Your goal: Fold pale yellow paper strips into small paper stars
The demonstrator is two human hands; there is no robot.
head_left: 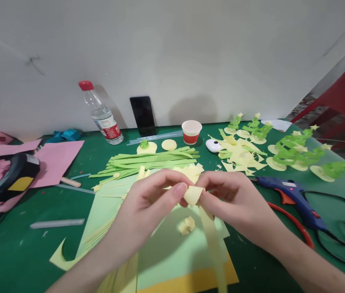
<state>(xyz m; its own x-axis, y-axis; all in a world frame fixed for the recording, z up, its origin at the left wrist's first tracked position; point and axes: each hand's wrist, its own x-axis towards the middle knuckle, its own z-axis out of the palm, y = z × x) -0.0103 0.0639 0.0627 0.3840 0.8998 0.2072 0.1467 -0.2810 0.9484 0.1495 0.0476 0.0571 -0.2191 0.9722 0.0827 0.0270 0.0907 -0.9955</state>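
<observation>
My left hand (152,201) and my right hand (233,199) meet above the green table (22,248), both pinched on one pale yellow paper strip (193,194). The strip is folded between the fingertips and its long tail (213,240) hangs down towards me. Under the hands lie a light green sheet (166,248) on a yellow sheet (190,283), with a small folded yellow paper piece (187,225) on the green one. A pile of green paper strips (150,160) lies just beyond the hands.
A blue glue gun (294,197) with black cable and red-handled scissors (294,224) lie at right. Green paper trees (297,152), yellow scraps (239,152), a red cup (191,132), phone (143,116), water bottle (102,114), pink paper (56,158) and a glue stick (56,223) lie around.
</observation>
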